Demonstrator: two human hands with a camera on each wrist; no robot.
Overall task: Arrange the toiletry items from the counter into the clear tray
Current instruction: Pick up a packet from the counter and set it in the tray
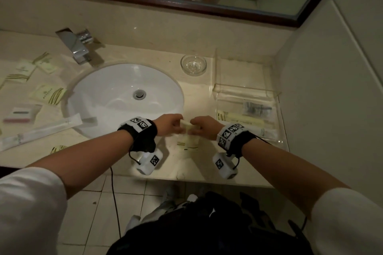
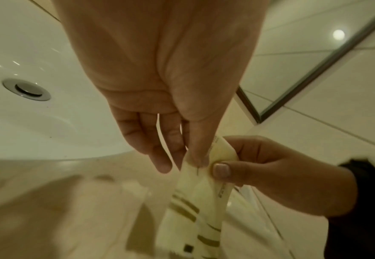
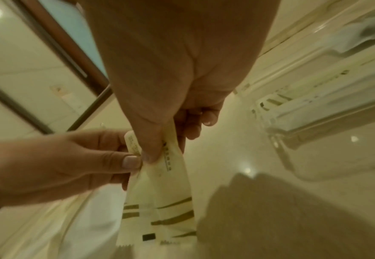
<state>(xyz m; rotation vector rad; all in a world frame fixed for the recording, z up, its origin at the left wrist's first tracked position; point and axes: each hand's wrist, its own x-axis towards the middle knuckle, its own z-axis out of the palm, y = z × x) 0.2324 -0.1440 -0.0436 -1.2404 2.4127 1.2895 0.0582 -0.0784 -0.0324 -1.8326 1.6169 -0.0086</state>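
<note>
A pale yellow sachet (image 1: 189, 130) with gold stripes hangs by its top edge between both hands above the front of the table (image 1: 199, 97), just right of the sink (image 1: 126, 97). The left hand (image 1: 169, 124) and right hand (image 1: 204, 126) each pinch that edge in a thumb-and-finger grip, thumbs almost touching. Right of them, the clear tray (image 1: 248, 91) holds long wrapped packets and a dark item in clear wrap.

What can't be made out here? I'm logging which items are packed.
- Head view: print on the packets left of the sink is too small.
- Head view: the items in the tray blur together behind glare.
- Head view: both hands, left and right, cover the top of the sachet.
- Wrist views: the sachet's bottom edge is cut off and blurred.
</note>
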